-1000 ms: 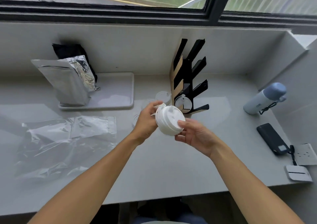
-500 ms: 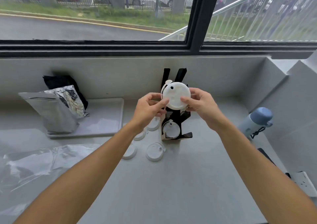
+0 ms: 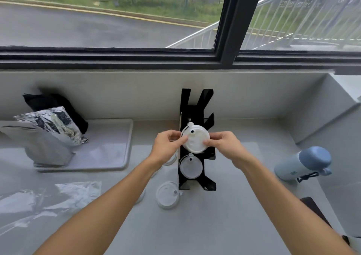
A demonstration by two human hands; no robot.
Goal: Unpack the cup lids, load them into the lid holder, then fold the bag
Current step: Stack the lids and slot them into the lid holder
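Both hands pinched one stack of white cup lids (image 3: 196, 139) at its rim — the left hand (image 3: 167, 145) with thumb and fingertips closed on the left edge, the right hand (image 3: 224, 142) the same on the right edge. Both forearms reached forward from the bottom of the view, wrists level. The stack sat between the two grips, its face tilted toward the camera, held against the middle slots of the black lid holder (image 3: 197, 118). Another lid (image 3: 190, 167) already sat in a lower slot. A loose lid (image 3: 168, 194) lay on the counter (image 3: 224, 221) just left of the holder's base. The clear plastic bag (image 3: 48, 200) lay flat, well apart to the left. A blue bottle (image 3: 303, 164) lay at right — its small print was unreadable.
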